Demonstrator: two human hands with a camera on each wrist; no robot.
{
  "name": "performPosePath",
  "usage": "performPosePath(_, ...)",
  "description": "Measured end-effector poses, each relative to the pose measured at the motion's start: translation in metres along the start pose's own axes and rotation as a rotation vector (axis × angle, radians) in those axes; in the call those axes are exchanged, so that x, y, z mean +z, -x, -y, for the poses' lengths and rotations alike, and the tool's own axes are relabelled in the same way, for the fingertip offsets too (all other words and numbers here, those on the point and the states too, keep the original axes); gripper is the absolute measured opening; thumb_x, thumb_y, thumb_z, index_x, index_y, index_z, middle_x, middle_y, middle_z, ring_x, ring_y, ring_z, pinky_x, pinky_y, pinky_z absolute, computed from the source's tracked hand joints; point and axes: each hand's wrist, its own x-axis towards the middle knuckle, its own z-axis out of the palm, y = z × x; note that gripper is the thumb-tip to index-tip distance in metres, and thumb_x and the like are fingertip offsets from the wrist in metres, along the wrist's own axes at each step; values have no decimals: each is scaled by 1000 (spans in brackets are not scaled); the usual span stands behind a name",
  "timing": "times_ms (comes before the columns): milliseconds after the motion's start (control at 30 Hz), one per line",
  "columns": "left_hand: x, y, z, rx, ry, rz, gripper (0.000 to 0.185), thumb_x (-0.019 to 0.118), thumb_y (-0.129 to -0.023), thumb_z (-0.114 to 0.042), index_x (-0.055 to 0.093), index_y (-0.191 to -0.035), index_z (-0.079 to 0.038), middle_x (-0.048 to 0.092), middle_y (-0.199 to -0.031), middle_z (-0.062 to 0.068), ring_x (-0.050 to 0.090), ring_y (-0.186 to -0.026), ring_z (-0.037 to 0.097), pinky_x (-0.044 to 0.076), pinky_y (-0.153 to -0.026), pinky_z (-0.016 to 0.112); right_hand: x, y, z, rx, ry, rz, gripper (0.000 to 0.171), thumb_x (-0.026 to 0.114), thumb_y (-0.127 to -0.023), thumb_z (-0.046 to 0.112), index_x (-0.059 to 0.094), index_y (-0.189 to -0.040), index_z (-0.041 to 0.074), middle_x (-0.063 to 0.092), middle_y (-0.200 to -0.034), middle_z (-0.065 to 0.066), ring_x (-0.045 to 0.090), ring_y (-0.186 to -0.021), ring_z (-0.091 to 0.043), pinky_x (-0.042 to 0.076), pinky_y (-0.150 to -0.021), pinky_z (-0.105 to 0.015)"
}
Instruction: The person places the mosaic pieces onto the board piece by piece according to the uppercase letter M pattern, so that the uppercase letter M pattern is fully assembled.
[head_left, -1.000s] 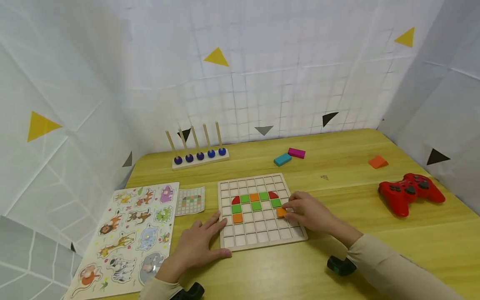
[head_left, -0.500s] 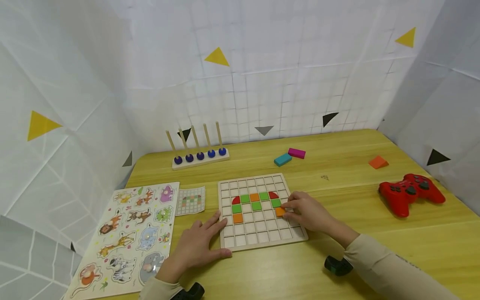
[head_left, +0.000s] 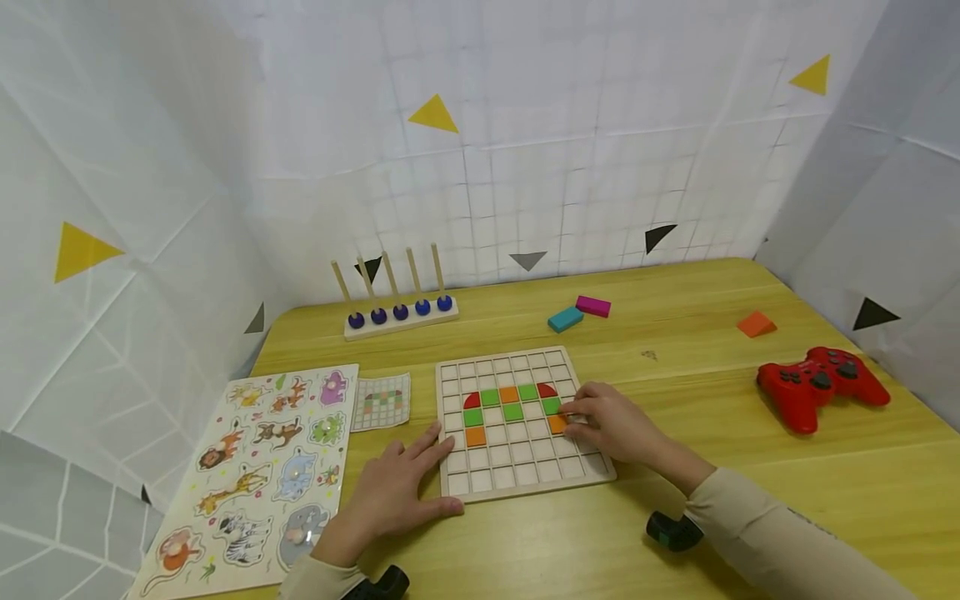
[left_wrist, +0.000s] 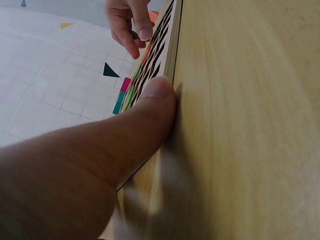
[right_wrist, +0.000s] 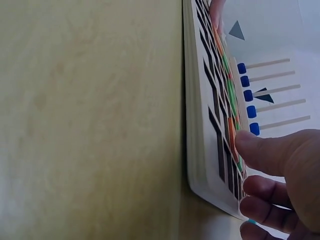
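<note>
A wooden grid board point(head_left: 525, 482) lies flat on the table, with red, green and orange tiles in several cells. My right hand point(head_left: 618, 425) is at the board's right side, thumb and index finger pinching the right edge of an orange square tile point(head_left: 557, 424), just below a green tile point(head_left: 551, 406). In the right wrist view the thumb touches the board's surface by an orange tile point(right_wrist: 232, 137). My left hand point(head_left: 397, 487) rests at the board's left edge with fingers spread; its thumb point(left_wrist: 157, 92) lies against the front edge in the left wrist view.
Left of the board lie a small pattern card point(head_left: 381, 402) and an animal puzzle point(head_left: 255, 479). Behind stands a peg rack point(head_left: 401, 321) with blue beads. Teal point(head_left: 566, 319) and magenta blocks point(head_left: 593, 307), an orange wedge point(head_left: 757, 324) and a red game controller point(head_left: 821, 383) lie farther off.
My right hand has shifted slightly left, and the orange tile at its fingertips has moved a little left with it. The left hand has stayed in place.
</note>
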Motion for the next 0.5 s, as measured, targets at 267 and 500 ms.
performPosePath(267, 1, 1, 0, 7, 2, -3, 84, 63, -79, -73, 44, -149, -30, 32, -162, -5, 50, -99, 22, 34, -61, 35, 5, -1, -4, 21, -23, -14, 15, 78, -84, 21, 77, -97, 12, 60, -93, 0, 49, -81, -12, 43, -70, -26)
performPosePath(500, 1, 1, 0, 6, 1, -2, 84, 63, -79, -73, 43, -150, -31, 32, -162, -5, 49, -96, 21, 33, -61, 35, 5, -1, -3, 24, -18, -3, 16, 78, -84, 21, 77, -97, 12, 60, -94, 0, 48, -83, -11, 44, -71, -27)
